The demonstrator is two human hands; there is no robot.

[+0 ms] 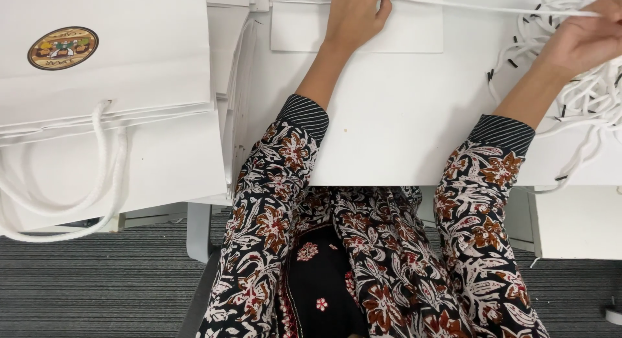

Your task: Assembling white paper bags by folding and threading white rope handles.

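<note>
Fingers of the left hand (355,14) press a flat white bag (356,30) at the table's (395,130) far edge, while the right hand (586,33) pinches a white cord (492,7) (stretched taut between both hands).

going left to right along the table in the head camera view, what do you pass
Stack of finished white paper bags with rope handles → left hand on a flat white bag → right hand pulling a white cord → pile of white cords.

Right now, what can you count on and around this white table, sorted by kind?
Hands: 2, left hand and right hand
Finished bag stacks with rope handles: 1, stack
Flat white bag under the left hand: 1, flat bag
Piles of loose white cords: 1, cord pile
Total: 5
</note>
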